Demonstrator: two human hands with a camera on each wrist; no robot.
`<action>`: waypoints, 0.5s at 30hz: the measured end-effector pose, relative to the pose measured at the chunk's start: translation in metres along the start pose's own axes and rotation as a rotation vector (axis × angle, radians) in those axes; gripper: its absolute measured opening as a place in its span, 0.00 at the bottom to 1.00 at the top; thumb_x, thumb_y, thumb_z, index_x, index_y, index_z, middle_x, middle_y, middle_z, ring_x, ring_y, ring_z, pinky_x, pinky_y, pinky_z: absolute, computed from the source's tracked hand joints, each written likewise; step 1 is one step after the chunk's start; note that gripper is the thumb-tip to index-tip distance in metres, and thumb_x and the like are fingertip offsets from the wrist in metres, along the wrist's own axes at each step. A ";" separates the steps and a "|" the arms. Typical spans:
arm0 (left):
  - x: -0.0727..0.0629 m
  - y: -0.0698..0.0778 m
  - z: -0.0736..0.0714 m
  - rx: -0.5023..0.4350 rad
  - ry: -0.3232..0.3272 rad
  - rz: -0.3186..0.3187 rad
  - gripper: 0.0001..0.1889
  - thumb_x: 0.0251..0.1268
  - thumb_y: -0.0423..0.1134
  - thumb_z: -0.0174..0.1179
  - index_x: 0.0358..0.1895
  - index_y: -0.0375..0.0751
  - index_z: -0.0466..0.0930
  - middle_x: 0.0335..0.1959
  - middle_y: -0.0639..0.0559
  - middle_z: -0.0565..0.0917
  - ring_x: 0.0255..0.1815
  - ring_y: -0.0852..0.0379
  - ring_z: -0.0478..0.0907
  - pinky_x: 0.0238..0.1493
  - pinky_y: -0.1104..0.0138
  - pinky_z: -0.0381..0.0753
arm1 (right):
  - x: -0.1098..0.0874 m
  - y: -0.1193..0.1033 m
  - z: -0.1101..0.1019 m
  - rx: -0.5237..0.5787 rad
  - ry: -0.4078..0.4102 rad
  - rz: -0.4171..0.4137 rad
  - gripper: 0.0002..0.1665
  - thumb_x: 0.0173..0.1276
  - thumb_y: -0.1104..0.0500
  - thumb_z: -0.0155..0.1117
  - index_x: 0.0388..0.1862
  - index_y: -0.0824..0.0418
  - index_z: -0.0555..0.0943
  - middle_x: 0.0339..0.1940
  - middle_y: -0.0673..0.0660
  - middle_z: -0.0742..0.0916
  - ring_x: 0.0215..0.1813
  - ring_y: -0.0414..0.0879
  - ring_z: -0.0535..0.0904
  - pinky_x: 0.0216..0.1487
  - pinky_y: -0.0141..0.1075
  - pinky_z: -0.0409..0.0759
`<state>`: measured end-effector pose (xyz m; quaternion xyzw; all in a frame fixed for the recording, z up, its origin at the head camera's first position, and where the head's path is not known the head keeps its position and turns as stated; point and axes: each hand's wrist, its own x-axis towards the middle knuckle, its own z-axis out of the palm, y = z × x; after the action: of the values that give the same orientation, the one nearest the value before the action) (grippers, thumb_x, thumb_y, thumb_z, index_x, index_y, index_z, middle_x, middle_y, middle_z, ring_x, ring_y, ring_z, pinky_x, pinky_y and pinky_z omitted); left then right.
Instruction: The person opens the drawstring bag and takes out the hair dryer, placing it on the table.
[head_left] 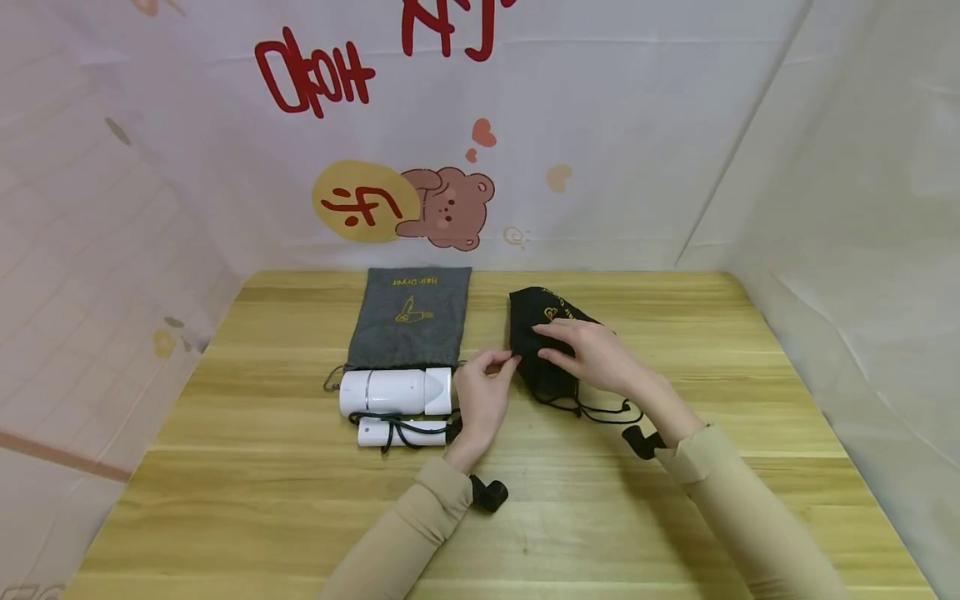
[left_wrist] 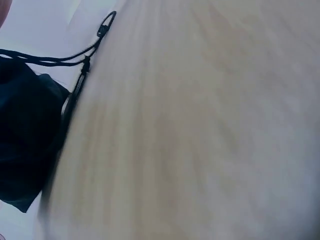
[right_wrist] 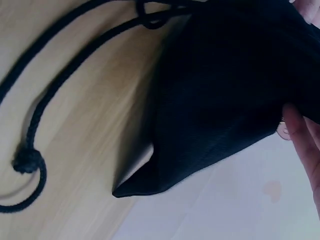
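A black drawstring pouch (head_left: 525, 321) with gold print lies right of the middle of the table. My left hand (head_left: 482, 400) pinches its left edge between thumb and fingertips. Over the pouch, my right hand (head_left: 598, 354) has its fingers and thumb extended and apart, the fingertips touching the cloth. The right wrist view shows a fingertip (right_wrist: 295, 120) at the edge of the black fabric, with a raised fold at one corner. Black cords (head_left: 592, 410) trail from the pouch's near end.
A grey drawstring pouch (head_left: 408, 333) printed "Hair Dryer" lies flat at the back left. Just in front of it is a white hair dryer (head_left: 397, 392), its handle folded and bound with a black cord. White printed cloth (head_left: 600, 100) walls the wooden table (head_left: 262, 483).
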<state>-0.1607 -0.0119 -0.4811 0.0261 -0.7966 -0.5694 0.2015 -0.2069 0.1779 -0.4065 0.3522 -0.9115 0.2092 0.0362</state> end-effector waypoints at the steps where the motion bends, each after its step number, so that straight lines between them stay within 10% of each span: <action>1: 0.000 0.000 0.000 -0.001 -0.001 0.000 0.04 0.66 0.37 0.73 0.40 0.40 0.94 0.39 0.45 0.94 0.40 0.49 0.93 0.40 0.63 0.91 | -0.001 -0.001 0.000 -0.001 -0.007 0.011 0.27 0.75 0.52 0.70 0.69 0.61 0.82 0.65 0.66 0.87 0.68 0.63 0.84 0.69 0.58 0.82; 15: 0.002 -0.002 -0.013 -0.016 -0.008 0.004 0.04 0.64 0.33 0.74 0.40 0.41 0.94 0.40 0.46 0.94 0.40 0.49 0.93 0.41 0.64 0.92 | -0.019 -0.013 0.001 -0.085 0.041 0.097 0.35 0.67 0.54 0.78 0.68 0.69 0.80 0.53 0.65 0.92 0.51 0.56 0.92 0.52 0.49 0.91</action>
<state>-0.1580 -0.0248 -0.4792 0.0205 -0.7928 -0.5754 0.1998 -0.1838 0.1810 -0.4072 0.3014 -0.9346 0.1792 0.0598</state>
